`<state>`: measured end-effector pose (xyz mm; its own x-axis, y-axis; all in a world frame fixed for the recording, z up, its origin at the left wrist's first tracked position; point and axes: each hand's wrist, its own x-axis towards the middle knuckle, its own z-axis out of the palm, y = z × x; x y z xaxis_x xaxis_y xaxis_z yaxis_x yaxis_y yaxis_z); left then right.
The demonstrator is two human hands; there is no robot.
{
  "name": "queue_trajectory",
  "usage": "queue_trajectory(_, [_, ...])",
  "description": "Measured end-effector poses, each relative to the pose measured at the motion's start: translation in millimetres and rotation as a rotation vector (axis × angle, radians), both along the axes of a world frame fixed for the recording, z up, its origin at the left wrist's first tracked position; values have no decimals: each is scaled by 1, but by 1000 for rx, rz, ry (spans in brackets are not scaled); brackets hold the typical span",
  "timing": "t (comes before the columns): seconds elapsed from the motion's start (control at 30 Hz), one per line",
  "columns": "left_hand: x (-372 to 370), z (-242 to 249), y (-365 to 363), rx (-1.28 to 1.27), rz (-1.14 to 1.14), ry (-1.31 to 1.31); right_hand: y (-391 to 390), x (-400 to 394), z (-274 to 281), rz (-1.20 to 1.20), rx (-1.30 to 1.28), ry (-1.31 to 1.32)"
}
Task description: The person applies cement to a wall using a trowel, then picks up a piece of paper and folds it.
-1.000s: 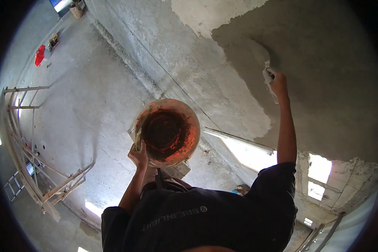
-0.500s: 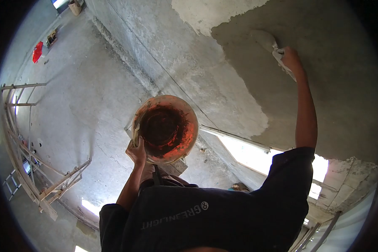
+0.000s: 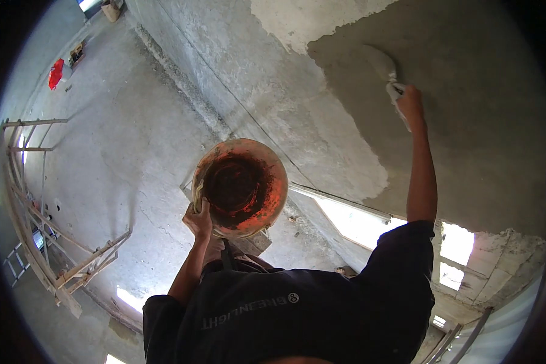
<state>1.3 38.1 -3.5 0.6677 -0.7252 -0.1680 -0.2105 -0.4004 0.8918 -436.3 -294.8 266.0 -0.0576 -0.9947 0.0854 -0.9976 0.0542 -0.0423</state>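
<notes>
My left hand (image 3: 198,219) is closed on the near-left rim of an orange bucket (image 3: 272,189), which it holds in front of my body. Dark residue coats much of the bucket's inside, and its mouth faces up toward me. Up at the right, my right hand (image 3: 411,104) grips the pale handle of a trowel (image 3: 380,62). The trowel's blade lies against the darker, damp-looking plaster (image 3: 467,133) on the wall, and its edges blend with that surface. Lighter, rough wall (image 3: 309,91) borders the dark plaster on the left.
Below the plaster is a bright window opening (image 3: 349,221). Wooden trestle frames (image 3: 94,264) stand at the lower left, with a ladder (image 3: 17,264) beside them. Far off on the concrete floor (image 3: 115,115) lies a red item (image 3: 56,74); a pale container (image 3: 110,11) stands farther back.
My right hand and the trowel have shifted left and slightly down across the plaster, with the arm swinging inward. The left hand and bucket have barely moved.
</notes>
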Motion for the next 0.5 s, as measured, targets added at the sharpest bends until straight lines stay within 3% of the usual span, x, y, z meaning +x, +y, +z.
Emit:
queue_trajectory(0.13, [-1,17,-2,59,-18,-4,29,26,10,30,-154,-51])
queue_trajectory(0.27, [2,15,-1,97,-53,25,30,35,-3,-66,-8,-176])
queue_trajectory(0.33, [0,17,-2,111,-58,29,25,25,-15,81,-42,2])
queue_trajectory(0.47, [2,17,-3,38,-14,-23,29,12,-4,228,-273,-32])
queue_trajectory(0.5, [0,15,-3,22,-7,-10,37,25,17,49,-226,-150])
